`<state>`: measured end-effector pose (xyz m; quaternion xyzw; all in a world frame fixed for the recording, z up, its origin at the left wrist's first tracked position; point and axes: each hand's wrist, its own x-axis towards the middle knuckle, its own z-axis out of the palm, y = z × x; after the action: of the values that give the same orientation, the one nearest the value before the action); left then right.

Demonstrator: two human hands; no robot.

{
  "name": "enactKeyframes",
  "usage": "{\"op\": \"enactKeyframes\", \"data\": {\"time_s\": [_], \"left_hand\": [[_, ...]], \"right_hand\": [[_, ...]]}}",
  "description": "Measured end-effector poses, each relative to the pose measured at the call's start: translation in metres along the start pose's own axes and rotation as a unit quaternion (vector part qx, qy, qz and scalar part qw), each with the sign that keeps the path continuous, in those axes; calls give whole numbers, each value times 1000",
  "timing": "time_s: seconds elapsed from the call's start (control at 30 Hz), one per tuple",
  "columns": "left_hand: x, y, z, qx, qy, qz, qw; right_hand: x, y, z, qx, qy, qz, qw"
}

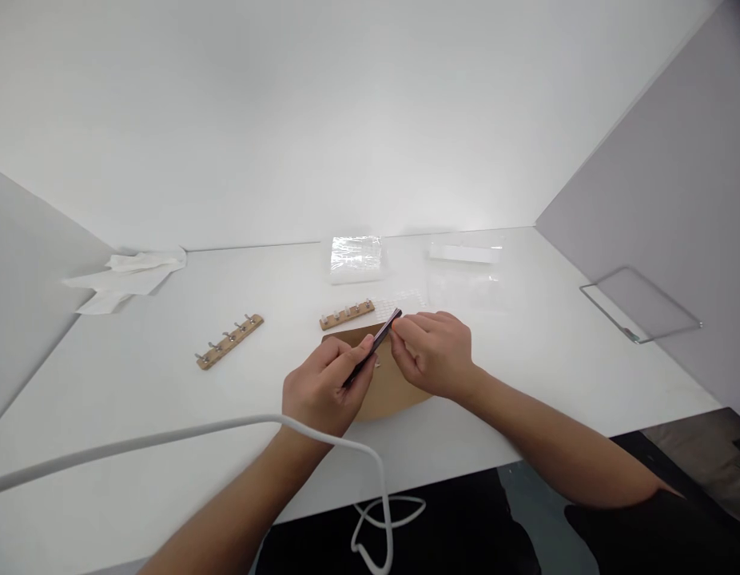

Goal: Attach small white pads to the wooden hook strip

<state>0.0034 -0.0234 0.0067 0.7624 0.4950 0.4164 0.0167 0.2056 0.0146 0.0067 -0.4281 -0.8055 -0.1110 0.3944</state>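
Dark and slender, a pen-like tool [373,348] is held slantwise between both hands above a brown cardboard piece [387,391] that lies flat on the white table [166,399]. The tool's lower part is clasped by the left hand [325,391], whose fingers are curled tight around the shaft, with the thumb pressed along it. The upper end, where a small orange tip is seen, is pinched by the right hand [433,351] with thumb and forefinger closed together; the other fingers are folded loosely beside them. Whether the tip is being turned or pulled cannot be told.

Just behind the cardboard, a short wooden hook rack [346,314] is laid, and a second wooden hook rack [229,341] is set well apart to the left. Clear plastic bags [356,257] are placed near the back wall, with a clear plastic box [466,267] to their right. Crumpled white paper [127,275] is left in the far left corner. A white cable [166,438] is draped across the left forearm.
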Motion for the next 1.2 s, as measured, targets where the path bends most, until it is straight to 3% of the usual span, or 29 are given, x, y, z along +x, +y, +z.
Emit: {"op": "enactKeyframes", "data": {"time_s": [0.2, 0.3, 0.47, 0.63, 0.9, 1.2], "left_hand": [[2, 0, 1, 19, 8, 9, 1000], [3, -1, 1, 39, 23, 32, 998], [2, -1, 1, 56, 9, 39, 998], [0, 0, 1, 56, 6, 26, 998], [1, -7, 0, 66, -66, 24, 995], [4, -12, -4, 78, -199, 10, 977]], "right_hand": [[1, 1, 1, 36, -34, -6, 999], [0, 3, 0, 23, -24, 24, 999], [-1, 3, -2, 46, -76, -4, 996], [2, 8, -5, 41, -27, 36, 998], [6, 21, -17, 225, 38, 102, 968], [5, 20, -13, 334, 9, 118, 935]]}}
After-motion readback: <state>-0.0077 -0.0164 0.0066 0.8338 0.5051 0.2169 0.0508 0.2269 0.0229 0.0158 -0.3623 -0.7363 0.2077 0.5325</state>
